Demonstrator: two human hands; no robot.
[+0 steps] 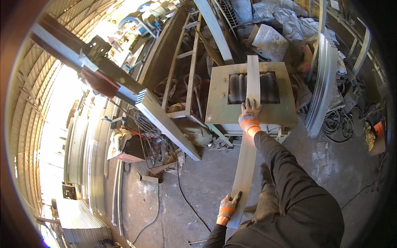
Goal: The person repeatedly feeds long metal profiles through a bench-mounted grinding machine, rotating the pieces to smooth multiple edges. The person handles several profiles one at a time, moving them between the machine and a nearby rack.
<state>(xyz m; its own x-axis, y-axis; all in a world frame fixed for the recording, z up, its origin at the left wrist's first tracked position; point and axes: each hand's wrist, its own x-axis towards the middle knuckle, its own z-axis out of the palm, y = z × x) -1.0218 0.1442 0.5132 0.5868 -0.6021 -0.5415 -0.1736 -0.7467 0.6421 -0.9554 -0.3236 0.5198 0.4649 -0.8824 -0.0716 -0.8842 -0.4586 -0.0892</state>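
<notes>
A long, flat silvery metal bar [244, 165] runs from close to my body up onto a box-shaped machine [215, 95]. Its far part lies across the rectangular opening in the machine's top, where a dark ribbed roller [271, 87] shows on both sides. My right hand [250, 112], in an orange and grey work glove, rests on the bar at the opening's near edge, fingers spread flat. Lower down, my left hand [227, 208], gloved alike, grips the bar's left edge near its close end; the fingers beneath are hidden.
Stacked metal profiles lean at left [165, 126] and right [321, 84] of the machine. A cable [182, 192] crosses the floor on the left. Coiled hose [338, 125] lies at right. Behind stand a steel frame [182, 62] and crumpled sheeting [285, 20].
</notes>
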